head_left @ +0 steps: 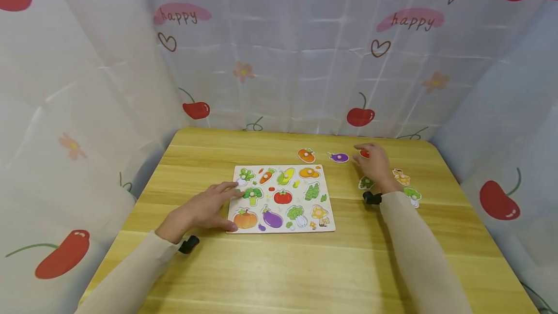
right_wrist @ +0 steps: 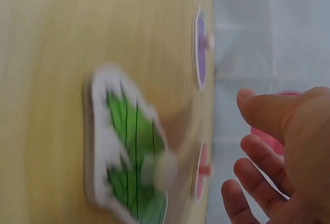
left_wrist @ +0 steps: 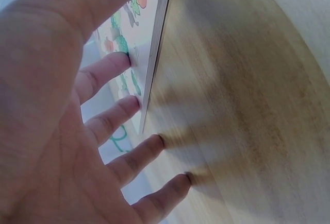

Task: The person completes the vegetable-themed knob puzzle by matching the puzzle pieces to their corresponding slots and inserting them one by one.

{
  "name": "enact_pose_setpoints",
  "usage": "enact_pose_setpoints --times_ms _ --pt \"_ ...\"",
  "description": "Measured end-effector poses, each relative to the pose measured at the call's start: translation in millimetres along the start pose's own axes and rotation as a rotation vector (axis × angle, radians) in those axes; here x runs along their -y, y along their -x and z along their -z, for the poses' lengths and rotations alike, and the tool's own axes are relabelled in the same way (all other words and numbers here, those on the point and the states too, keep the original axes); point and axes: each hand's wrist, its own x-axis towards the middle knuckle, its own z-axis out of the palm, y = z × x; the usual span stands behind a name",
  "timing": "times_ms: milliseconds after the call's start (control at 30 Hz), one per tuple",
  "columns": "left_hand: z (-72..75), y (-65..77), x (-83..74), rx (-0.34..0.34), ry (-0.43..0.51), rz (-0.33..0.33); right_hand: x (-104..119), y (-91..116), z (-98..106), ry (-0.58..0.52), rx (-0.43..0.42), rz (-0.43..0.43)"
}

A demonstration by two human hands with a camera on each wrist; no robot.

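Note:
The puzzle board (head_left: 328,228) with vegetable pictures lies flat on the table. My left hand (head_left: 205,208) rests at its left edge, fingers spread; in the left wrist view two fingertips touch the board and the others reach past its edge. Over the table, right of the board, my right hand (head_left: 376,164) has its thumb and fingers apart and holds nothing. Just below its fingertips is a red tomato piece (head_left: 364,153), partly hidden. Near it are an eggplant piece (head_left: 339,158) and a green leafy piece (right_wrist: 135,147) with a knob, close under the right wrist.
A pumpkin piece (head_left: 306,156) lies behind the board. To the right of my right wrist are a mushroom piece (head_left: 401,177) and a white-stemmed cabbage piece (head_left: 411,196). Several knobbed pieces sit in the board. A cherry-print curtain (head_left: 296,86) surrounds the wooden table (head_left: 287,275).

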Motion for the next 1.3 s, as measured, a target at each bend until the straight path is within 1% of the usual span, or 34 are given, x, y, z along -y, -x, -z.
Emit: enact_pose_setpoints --times_ms 100,200,300,400,633,867,967,1300 --pt "-1.3 0.1 0.2 -0.001 0.001 0.002 -14.4 -1.5 9.6 0.031 0.015 -0.043" --pt "-1.6 -0.1 0.2 -0.002 0.001 0.006 -24.0 -3.3 14.3 0.056 0.050 -0.083" --pt "-0.8 -0.4 -0.3 0.001 -0.002 0.007 -27.7 -3.3 15.3 0.070 0.092 -0.109" --pt "-0.7 -0.5 -0.2 0.005 -0.004 0.005 -28.7 -1.1 14.2 0.075 0.111 -0.130" --pt "-1.1 -0.4 -0.1 0.007 -0.002 0.003 -32.5 -1.8 11.7 0.040 0.098 -0.158" --pt "0.0 -0.3 0.3 0.002 -0.010 0.003 -28.5 -2.3 10.0 0.025 0.053 -0.218" --pt "-0.2 -0.6 0.2 0.001 -0.014 0.003 -27.2 -1.0 9.9 0.030 0.036 -0.229" --pt "0.1 -1.1 0.6 0.006 -0.008 0.007 -23.2 2.7 11.1 0.014 0.043 -0.261"
